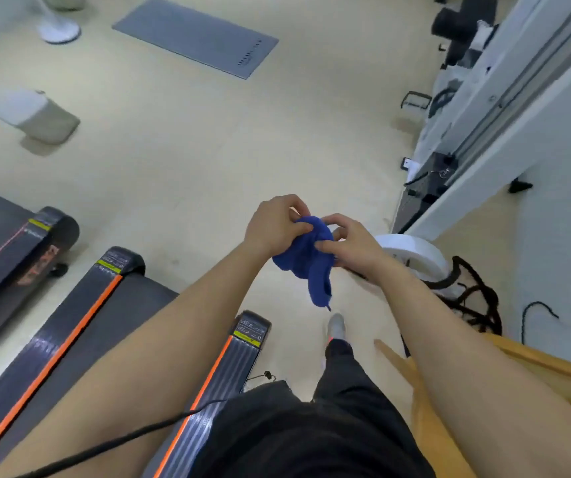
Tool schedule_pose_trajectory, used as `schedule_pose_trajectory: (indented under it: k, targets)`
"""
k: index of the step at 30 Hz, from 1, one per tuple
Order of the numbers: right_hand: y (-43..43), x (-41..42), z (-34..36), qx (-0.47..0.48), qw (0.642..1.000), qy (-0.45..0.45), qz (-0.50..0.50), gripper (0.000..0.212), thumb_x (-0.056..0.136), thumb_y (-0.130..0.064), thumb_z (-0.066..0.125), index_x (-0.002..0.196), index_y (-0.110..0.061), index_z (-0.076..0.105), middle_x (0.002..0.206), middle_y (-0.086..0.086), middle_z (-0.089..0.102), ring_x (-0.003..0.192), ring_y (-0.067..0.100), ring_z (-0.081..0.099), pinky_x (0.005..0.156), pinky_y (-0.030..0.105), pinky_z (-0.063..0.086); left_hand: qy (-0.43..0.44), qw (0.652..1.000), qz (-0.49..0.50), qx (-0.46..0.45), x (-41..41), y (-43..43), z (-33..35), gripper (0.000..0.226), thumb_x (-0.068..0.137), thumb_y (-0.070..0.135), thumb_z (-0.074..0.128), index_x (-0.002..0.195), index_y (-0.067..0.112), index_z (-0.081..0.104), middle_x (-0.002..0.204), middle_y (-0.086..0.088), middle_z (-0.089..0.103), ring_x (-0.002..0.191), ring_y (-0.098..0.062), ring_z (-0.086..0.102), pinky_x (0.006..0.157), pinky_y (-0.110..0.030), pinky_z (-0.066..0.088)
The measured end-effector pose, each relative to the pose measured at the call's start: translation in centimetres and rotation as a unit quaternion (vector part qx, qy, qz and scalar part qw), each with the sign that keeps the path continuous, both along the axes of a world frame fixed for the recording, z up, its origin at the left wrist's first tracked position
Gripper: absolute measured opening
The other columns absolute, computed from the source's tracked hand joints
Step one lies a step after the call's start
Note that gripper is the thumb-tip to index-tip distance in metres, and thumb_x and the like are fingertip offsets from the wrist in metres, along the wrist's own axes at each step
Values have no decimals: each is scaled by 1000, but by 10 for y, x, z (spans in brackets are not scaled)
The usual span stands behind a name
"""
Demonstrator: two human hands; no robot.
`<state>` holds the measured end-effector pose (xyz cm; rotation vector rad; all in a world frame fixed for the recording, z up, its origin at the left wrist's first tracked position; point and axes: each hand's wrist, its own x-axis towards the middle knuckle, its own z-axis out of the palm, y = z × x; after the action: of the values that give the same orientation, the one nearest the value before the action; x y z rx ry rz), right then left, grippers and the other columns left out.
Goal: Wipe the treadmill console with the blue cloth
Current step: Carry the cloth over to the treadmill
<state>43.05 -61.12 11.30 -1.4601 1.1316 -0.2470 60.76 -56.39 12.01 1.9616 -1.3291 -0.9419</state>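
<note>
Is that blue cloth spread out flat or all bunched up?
Bunched up. The blue cloth sits crumpled between the left hand and right hand, with one loose end dangling below. Both pinch its folds.

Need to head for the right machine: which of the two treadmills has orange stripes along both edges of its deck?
The nearer treadmill, right beside the person's legs. The other treadmill, farther left, shows only a thin reddish line.
</note>
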Motion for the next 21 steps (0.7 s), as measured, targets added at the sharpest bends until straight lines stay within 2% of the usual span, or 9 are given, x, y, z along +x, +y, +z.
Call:
schedule_pose_trajectory:
  k: [4,10,17,19,21]
  targets:
    - [-65,68,-10,-33,994,2,100,25,85,-15,67,104,-28,60,94,13,68,89,26,71,73,38,61,-14,994,107,5,57,-29,-14,19,83,29,69,83,32,50,67,11,70,68,-12,66,60,-33,52]
    - [-142,183,-16,-25,956,21,292,17,83,-14,65,93,-18,52,95,12,66,94,36,70,83,56,58,-22,961,276,15,125,-61,-13,19,85,24,66,86,27,48,65,7,67,61,-15,59,60,-36,49]
    - [-144,308,-9,-52,879,16,473,16,79,-13,66,88,-14,53,82,3,64,85,31,69,81,54,56,-23,877,479,14,184,-31,-6,21,81,25,69,77,29,49,50,9,59,50,-12,50,52,-31,40]
    - [-127,343,-11,-54,856,11,515,18,79,-13,66,92,-10,54,85,6,64,91,36,69,81,56,57,-34,850,526,16,202,-11,-5,20,81,25,70,76,30,51,52,9,61,54,-11,53,54,-32,44]
    - [-105,380,-15,-61,829,8,556,20,79,-12,66,95,-8,54,91,12,67,95,38,67,81,56,57,-37,819,573,18,221,14,-7,20,80,26,71,75,32,53,63,8,66,66,-12,61,59,-32,48]
